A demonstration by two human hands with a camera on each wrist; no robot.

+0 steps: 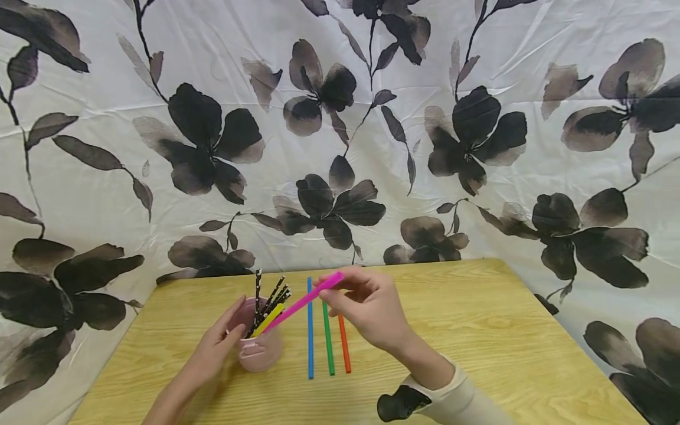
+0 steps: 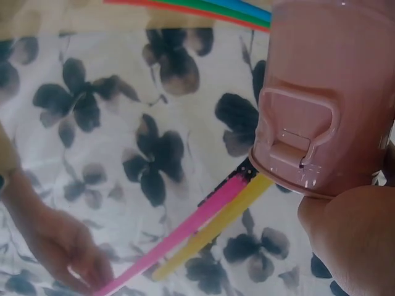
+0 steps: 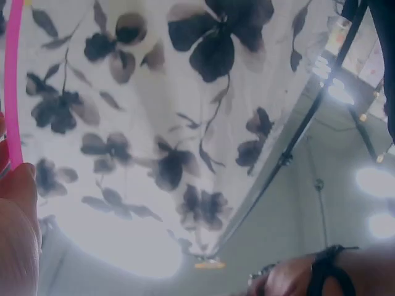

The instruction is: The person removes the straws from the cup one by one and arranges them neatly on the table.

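Observation:
My left hand (image 1: 215, 342) grips a small pink bucket (image 1: 260, 355) from its left side, fingers behind and thumb at the rim. Inside stand several black straws with white dots (image 1: 271, 298) and a yellow straw (image 1: 269, 320), all leaning right. Between thumb and fingers my right hand (image 1: 369, 307) pinches the upper end of a bright pink straw (image 1: 304, 302). The lower end of that straw reaches the bucket's mouth beside the yellow one. In the left wrist view, the bucket's folded wire handle (image 2: 302, 117) shows, and both the pink straw (image 2: 179, 231) and yellow straw (image 2: 216, 225) project past its rim.
On the wooden table (image 1: 451, 330), a blue straw (image 1: 310, 342), a green straw (image 1: 328, 339) and a red straw (image 1: 345, 348) lie side by side, right of the bucket. A floral cloth (image 1: 404, 165) hangs behind the table's far edge.

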